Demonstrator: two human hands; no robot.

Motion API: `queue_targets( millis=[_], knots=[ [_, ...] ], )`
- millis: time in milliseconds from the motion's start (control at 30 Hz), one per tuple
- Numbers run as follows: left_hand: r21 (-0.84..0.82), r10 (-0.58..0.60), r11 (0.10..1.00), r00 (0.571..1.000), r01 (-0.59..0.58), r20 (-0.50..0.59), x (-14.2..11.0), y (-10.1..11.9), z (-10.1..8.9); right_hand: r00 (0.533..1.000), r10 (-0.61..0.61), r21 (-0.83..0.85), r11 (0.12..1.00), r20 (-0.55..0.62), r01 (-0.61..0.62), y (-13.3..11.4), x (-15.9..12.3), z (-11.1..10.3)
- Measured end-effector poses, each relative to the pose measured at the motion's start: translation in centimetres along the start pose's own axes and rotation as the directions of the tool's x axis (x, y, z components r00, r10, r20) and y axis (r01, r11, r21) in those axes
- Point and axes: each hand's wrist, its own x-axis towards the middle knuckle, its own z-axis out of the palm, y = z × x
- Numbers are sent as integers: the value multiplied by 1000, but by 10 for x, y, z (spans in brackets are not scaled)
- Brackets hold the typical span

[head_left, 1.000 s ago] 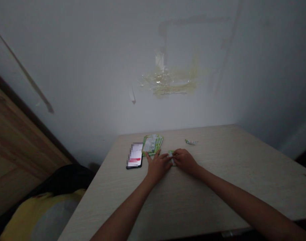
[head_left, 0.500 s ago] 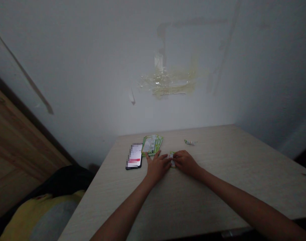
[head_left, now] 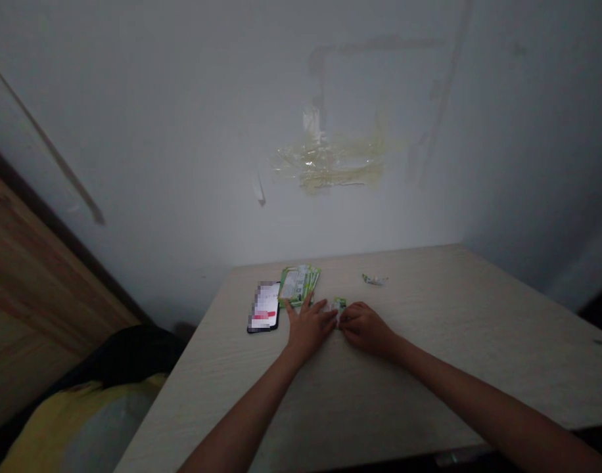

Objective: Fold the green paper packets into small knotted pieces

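A small green-and-white piece of paper or packet (head_left: 339,304) lies on the table between my hands, mostly covered by fingers. My left hand (head_left: 311,328) rests flat with its fingers spread, the fingertips touching the packet's left side. On its right side, my right hand (head_left: 367,330) is closed, with thumb and fingers pinching the edge. Just beyond my left fingers sits a loose stack of flat green-and-white packets (head_left: 296,286). Left of that stack is a phone (head_left: 264,309) with a lit, partly blurred screen.
A crumpled or twisted green-and-white scrap (head_left: 374,280) lies farther back on the pale wooden table (head_left: 429,282). Behind stands a wall (head_left: 183,164) with peeling tape (head_left: 330,164). At lower left are a yellow-and-grey cloth item (head_left: 84,420) and a wooden panel (head_left: 25,263).
My right hand has shifted slightly toward me along the packet's edge, uncovering more of its far end. My left hand has stayed nearly in place.
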Motion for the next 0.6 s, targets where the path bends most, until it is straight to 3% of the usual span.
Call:
queue_targets(
  millis=[300, 600],
  knots=[
    [-9, -2, 1000, 1000, 1, -25, -1, -1, 2, 998, -66, 80, 995, 20, 64, -2, -2, -5],
    [-25, -30, 999, 998, 29, -60, 0, -6, 8, 998, 67, 204, 977, -7, -65, 8, 4, 0]
  ],
)
